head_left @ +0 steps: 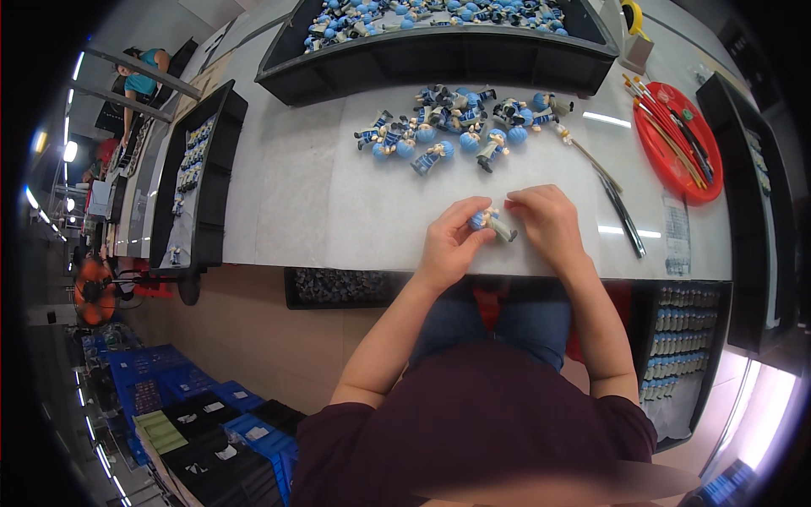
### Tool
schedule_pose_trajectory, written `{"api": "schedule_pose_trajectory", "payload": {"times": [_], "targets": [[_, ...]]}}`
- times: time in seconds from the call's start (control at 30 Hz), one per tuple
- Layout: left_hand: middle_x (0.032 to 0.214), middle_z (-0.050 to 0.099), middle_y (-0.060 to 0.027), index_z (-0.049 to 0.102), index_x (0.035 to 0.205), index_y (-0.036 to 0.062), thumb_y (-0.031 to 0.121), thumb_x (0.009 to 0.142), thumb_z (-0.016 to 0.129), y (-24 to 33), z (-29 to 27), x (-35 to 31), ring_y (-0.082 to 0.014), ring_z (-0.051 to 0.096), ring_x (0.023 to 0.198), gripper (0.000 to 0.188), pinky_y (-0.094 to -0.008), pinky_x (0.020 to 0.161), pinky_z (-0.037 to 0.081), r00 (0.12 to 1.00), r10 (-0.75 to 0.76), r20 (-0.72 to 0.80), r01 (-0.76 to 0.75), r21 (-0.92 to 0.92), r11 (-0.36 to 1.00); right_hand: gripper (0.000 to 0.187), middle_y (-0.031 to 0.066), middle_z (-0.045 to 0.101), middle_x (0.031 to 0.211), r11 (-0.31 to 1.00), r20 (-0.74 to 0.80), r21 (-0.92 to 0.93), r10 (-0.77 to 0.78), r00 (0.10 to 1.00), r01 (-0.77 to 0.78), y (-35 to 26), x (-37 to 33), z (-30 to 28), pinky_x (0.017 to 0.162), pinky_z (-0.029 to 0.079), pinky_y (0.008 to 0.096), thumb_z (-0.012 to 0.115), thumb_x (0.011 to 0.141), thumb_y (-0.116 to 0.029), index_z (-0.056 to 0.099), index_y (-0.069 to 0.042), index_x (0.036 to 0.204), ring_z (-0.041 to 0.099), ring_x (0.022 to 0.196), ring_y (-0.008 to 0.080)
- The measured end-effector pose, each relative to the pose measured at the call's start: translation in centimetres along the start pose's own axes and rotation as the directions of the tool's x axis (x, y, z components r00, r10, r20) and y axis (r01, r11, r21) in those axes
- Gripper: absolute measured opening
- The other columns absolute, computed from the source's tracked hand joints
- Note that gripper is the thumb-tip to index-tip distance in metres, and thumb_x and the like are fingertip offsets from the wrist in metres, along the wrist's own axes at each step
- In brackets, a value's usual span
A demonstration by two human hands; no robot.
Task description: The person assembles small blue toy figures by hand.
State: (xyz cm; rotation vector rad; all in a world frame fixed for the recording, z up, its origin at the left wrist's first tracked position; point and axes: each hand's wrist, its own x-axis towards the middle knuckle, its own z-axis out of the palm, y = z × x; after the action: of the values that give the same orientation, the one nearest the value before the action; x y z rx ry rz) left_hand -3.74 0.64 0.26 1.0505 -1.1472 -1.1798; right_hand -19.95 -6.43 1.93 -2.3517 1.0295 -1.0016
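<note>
A: Left grip (456,237): closed in a pinch, thumb opposed to fingers, on one blue-capped figurine (502,228). I read the contact at the cap end; the legs project toward the right, uncovered.

B: State of the right grip (547,221)?

A: Fingers curled, thumb close to the fingertips, just beside the figurine. From my station I cannot tell whether it touches the figurine or has hold of any small part.

B: Position of the figurine?

A: Between both hands, tilted, over the near part of the tabletop (291,182). I cannot confirm contact with the surface.

B: List the hazards and causes.

A: First, slip. I judge the rounded cap a poor seat; off-centre thumb pressure could rotate the figurine out of the pinch. Second, fall. The front edge is near, so a dropped figurine could roll over it. Third, collision. A thin brush (596,165) and a dark pen-like tool (623,218) lie to the right; a wide sweep of the right grip could knock either. Fourth, mix-up. Loose figurines (426,133) of similar colours lie beyond the hands, before the black bin (439,66); if this one were dropped among them, I could lose track of it.
</note>
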Motion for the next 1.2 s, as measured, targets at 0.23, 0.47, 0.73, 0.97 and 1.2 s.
{"api": "schedule_pose_trajectory", "payload": {"times": [0.23, 0.47, 0.73, 0.97, 1.2], "targets": [[0.113, 0.045, -0.0082, 0.049, 0.117, -0.0027, -0.012, 0.077, 0.051, -0.1, -0.4, 0.2, -0.0154, 0.047, 0.105, 0.041, -0.0258, 0.086, 0.044, 1.000, 0.015, 0.023, -0.017, 0.061, 0.998, 0.014, 0.0082, 0.061, 0.079, 0.865, 0.071, 0.427, 0.257, 0.964, -0.262, -1.9, 0.1, -1.1, 0.063, 0.047, 0.0250, 0.060, 0.071, 0.006, 0.064, -0.001, 0.082, 0.060, 0.072, 0.0162], [0.103, 0.049, -0.0084, 0.051, 0.114, -0.0020, -0.012, 0.076, 0.051, -0.7, -0.3, 0.3, -0.0133, 0.052, 0.090, 0.040, -0.0228, 0.076, 0.046, 0.995, 0.097, -0.019, -0.095, 0.105, 0.990, 0.016, 0.0120, 0.061, 0.079, 0.906, 0.129, 0.370, 0.171, 0.977, -0.207, -3.4, 0.4, -0.3, 0.061, 0.048, 0.0280, 0.058, 0.071, 0.008, 0.062, -0.001, 0.084, 0.061, 0.073, 0.0198], [0.107, 0.047, -0.0082, 0.051, 0.115, -0.0030, -0.013, 0.076, 0.051, -0.7, -0.2, 0.2, -0.0138, 0.050, 0.098, 0.040, -0.0239, 0.079, 0.047, 0.997, 0.073, 0.007, -0.073, 0.131, 0.989, 0.017, 0.0117, 0.061, 0.076, 0.939, 0.133, 0.317, 0.096, 0.986, -0.135, -2.3, 0.7, -0.5, 0.060, 0.047, 0.0294, 0.057, 0.070, 0.008, 0.059, 0.000, 0.084, 0.060, 0.074, 0.0227], [0.105, 0.049, -0.0078, 0.046, 0.118, -0.0015, -0.011, 0.074, 0.057, -0.3, 0.2, -0.1, -0.0150, 0.051, 0.099, 0.046, -0.0255, 0.082, 0.047, 0.997, 0.076, -0.029, -0.074, 0.062, 0.995, 0.012, 0.0101, 0.061, 0.073, 0.981, 0.033, 0.049, 0.186, 0.982, -0.188, 0.0, 0.4, -0.8, 0.057, 0.045, 0.0274, 0.062, 0.071, 0.002, 0.061, 0.000, 0.083, 0.057, 0.066, 0.0183], [0.104, 0.049, -0.0081, 0.045, 0.116, -0.0008, -0.010, 0.071, 0.062, -0.5, 0.0, -0.3, -0.0156, 0.052, 0.099, 0.049, -0.0268, 0.082, 0.046, 0.987, 0.150, -0.053, -0.146, 0.078, 0.986, 0.019, 0.0105, 0.062, 0.077, 0.926, 0.154, 0.277, 0.220, 0.963, -0.256, -3.9, -0.7, -2.1, 0.053, 0.044, 0.0263, 0.068, 0.071, -0.009, 0.062, -0.001, 0.087, 0.056, 0.061, 0.0164]]}}
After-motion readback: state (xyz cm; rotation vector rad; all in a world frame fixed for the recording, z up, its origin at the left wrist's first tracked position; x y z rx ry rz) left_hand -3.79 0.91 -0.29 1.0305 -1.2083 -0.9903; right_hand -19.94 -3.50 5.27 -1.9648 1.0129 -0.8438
